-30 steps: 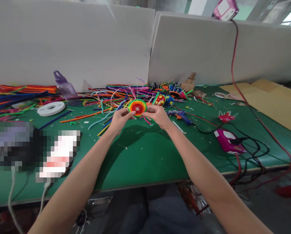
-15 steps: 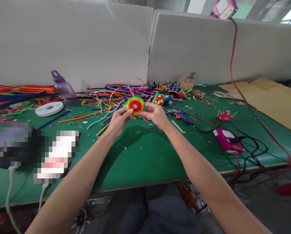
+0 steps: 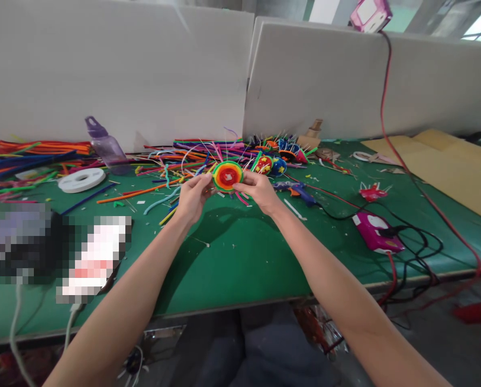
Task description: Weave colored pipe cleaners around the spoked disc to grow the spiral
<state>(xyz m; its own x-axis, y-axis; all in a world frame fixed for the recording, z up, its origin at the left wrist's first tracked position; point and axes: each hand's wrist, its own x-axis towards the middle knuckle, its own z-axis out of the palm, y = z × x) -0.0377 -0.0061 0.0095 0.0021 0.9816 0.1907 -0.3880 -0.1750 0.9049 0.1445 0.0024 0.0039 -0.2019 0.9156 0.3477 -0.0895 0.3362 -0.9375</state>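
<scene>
Between my hands, above the table, is a round disc of coiled pipe cleaners (image 3: 228, 176), with rings of green, yellow, orange and red and a pale spot at its centre. My left hand (image 3: 194, 196) pinches its left edge. From the other side my right hand (image 3: 258, 189) grips the right edge between thumb and fingers. Behind the disc lies a heap of loose pipe cleaners (image 3: 159, 161) in many colours. Red and blue pieces with yellow stars (image 3: 264, 163) sit just beyond my right hand. A blue glue gun (image 3: 300, 192) lies to the right of it.
On the green table (image 3: 240, 269) are a purple bottle (image 3: 107, 148), a white spool (image 3: 81, 180), a magenta power socket (image 3: 377, 232) with tangled cords, and yellow-brown board (image 3: 445, 166). A blurred phone-like object (image 3: 97, 255) is at left. Grey panels (image 3: 115, 70) stand behind.
The disc has shifted slightly right. My left thumb has moved off its face to the left edge, while my right hand stays nearly in place.
</scene>
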